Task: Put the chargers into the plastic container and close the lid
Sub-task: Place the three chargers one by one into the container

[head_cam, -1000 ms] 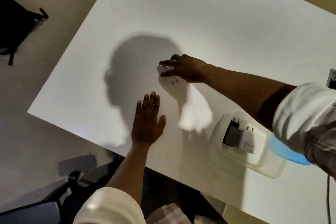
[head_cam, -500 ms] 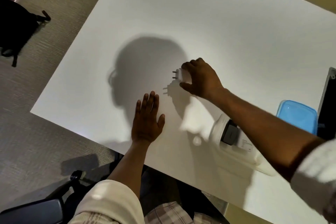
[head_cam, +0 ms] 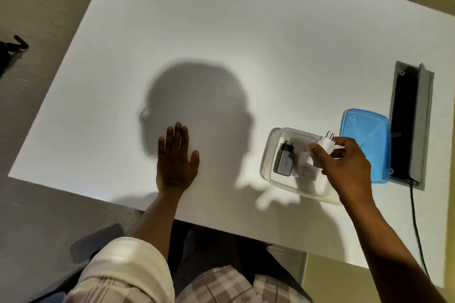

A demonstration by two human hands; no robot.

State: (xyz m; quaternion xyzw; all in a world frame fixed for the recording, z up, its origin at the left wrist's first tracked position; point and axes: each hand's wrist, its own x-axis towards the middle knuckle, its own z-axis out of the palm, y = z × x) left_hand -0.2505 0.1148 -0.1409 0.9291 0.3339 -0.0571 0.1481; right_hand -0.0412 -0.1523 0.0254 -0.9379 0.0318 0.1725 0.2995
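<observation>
Bench (head_cam: 221,19): broad, matt white slab with square edges; it carries every item, and the worker's head casts a large shadow across its middle.
Cable well (head_cam: 410,125): narrow grey-framed slot with a dark interior, set into the bench at far right, a black cord trailing from its near end.
Lid (head_cam: 369,130): translucent blue plastic, rectangular with rounded corners and a raised rim; it lies just beside the container on its right, probably parked there for an easy reach when closing.
Plastic container (head_cam: 272,155): clear, shallow, round-cornered tub, open on top, near the front edge of the bench.
Left hand (head_cam: 176,162): empty, laid flat with fingers spread on the bench, well apart from the container; seemingly a brace while the other arm works.
Right hand (head_cam: 344,167): fingertips pinched on the white charger, held over the container's right half, apparently about to lower it in.
White charger (head_cam: 326,146): smooth, glossy block with two round metal pins pointing away from the worker.
Dark charger (head_cam: 284,162): grey-and-black block with two slim pins, lying flat in the container's left part.
Pale charger (head_cam: 305,167): white block beside the dark one inside the container, partly hidden by the hand.
</observation>
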